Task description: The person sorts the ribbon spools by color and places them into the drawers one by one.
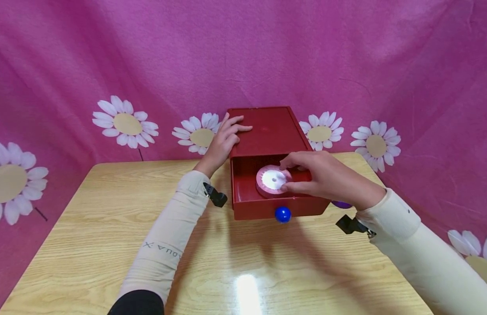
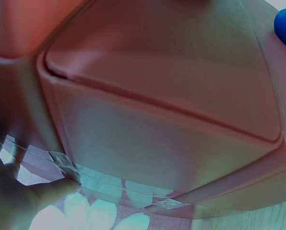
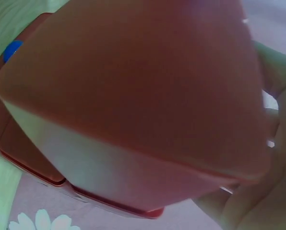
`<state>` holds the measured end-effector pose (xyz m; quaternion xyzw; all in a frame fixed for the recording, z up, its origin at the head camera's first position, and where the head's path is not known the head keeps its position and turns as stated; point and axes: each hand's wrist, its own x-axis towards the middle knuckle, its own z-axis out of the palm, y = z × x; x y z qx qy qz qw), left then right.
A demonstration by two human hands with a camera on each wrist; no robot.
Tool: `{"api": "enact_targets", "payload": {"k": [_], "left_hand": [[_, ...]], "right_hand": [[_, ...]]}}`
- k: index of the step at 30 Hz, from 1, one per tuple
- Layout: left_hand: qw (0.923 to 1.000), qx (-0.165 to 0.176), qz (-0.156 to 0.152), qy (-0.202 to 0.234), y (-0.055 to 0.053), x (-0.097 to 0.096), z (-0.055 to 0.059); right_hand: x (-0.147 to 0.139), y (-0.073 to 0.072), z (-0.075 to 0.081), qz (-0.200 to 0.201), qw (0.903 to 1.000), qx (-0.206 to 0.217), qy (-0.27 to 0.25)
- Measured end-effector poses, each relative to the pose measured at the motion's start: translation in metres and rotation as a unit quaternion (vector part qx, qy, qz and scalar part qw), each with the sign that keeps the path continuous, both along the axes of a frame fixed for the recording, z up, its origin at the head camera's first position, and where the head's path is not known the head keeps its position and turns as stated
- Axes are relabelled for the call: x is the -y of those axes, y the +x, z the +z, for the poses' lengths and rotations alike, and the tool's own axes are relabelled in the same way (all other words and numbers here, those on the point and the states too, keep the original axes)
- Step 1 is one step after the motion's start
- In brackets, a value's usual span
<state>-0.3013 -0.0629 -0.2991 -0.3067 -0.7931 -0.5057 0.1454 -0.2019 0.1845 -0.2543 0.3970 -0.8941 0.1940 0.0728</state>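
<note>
A red box (image 1: 267,131) stands on the table with its drawer (image 1: 243,188) pulled out towards me. In the drawer is a pink roll (image 1: 263,188) with a white round centre, which looks like a spool of ribbon. My right hand (image 1: 326,177) reaches in from the right and pinches the roll's right side between thumb and fingers. My left hand (image 1: 223,146) rests on the box's upper left edge, fingers spread over the top. In the right wrist view the drawer (image 3: 133,96) hides most of that hand's fingers.
A blue round knob (image 1: 282,215) sticks out from the drawer front. Part of a purple thing (image 1: 341,204) shows below my right wrist. The wooden table (image 1: 109,218) meets a pink cloth (image 1: 168,57) with white flowers behind the box.
</note>
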Motion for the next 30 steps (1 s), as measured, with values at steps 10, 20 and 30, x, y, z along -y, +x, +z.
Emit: {"api": "enact_targets", "payload": {"k": [10, 20, 30], "left_hand": [[0.9997, -0.023, -0.009, 0.008, -0.006, 0.000, -0.005], [0.9995, -0.030, 0.004, -0.003, -0.032, 0.002, -0.025], [1.0000, -0.007, 0.002, 0.003, -0.021, 0.001, -0.016]], "right_hand": [[-0.002, 0.019, 0.006, 0.014, 0.9976, -0.063, -0.026], [0.005, 0.045, 0.015, 0.074, 0.9847, -0.137, -0.079], [0.010, 0.062, 0.010, 0.106, 0.9792, -0.129, -0.116]]}}
